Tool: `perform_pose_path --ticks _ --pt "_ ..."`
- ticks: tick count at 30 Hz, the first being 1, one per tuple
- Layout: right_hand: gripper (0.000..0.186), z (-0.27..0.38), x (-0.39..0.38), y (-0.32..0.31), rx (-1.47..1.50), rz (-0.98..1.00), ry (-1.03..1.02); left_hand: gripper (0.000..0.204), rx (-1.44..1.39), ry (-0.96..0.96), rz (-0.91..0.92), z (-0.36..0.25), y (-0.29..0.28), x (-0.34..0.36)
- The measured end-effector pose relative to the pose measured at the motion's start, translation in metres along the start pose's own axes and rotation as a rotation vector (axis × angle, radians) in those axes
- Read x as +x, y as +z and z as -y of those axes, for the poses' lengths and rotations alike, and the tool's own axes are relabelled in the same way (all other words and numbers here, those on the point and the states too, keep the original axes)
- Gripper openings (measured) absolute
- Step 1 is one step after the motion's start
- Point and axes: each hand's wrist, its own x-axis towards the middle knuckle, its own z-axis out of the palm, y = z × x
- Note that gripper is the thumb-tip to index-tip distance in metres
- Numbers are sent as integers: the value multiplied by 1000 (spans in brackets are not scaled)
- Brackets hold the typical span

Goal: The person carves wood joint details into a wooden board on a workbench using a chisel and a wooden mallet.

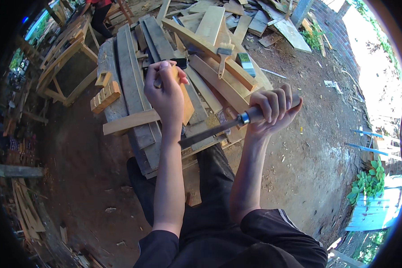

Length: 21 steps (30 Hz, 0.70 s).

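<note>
Chisel: held in the right hand, fingers clenched round the pale handle, flat steel blade slanting down and to the left, tip just beside the left wrist. It is raised above the wood, not touching it.

Wooden strip: narrow, light brown, gripped in the left hand with fingers closed on its upper end; the lower end hangs free over the stack of grey planks.

Progress, judged: both tool and piece are in hand and lifted clear of the counter. No cut in the strip can be made out; its worked face is turned or hidden. Looks like an early or between-cuts stage, with most shaping yet to do.

Packages and labels: one small box-shaped tin or pack, green with a pale top, lies on the planks beyond the hands, just beside a paintbrush with a wooden handle. A small dark object sits above the left hand; kind cannot be told. No signs visible.

Surroundings: loose boards piled further back, bare earth floor, brick wall upper right, a wooden frame and another person upper left.
</note>
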Motion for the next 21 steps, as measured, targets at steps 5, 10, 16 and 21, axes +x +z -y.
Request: perform_pose_path --ticks 5,10,16,21 --pt "35 -6 -8 11 133 -21 -62 24 28 43 46 0 1 -7" --pt "37 -13 -11 11 242 -60 -90 25 72 50 51 -2 0 -7" --pt "38 -21 -11 14 309 -69 -99 26 67 27 38 -2 3 -10" --pt "39 -25 -12 17 299 -52 -91 25 71 26 39 -2 4 -10"
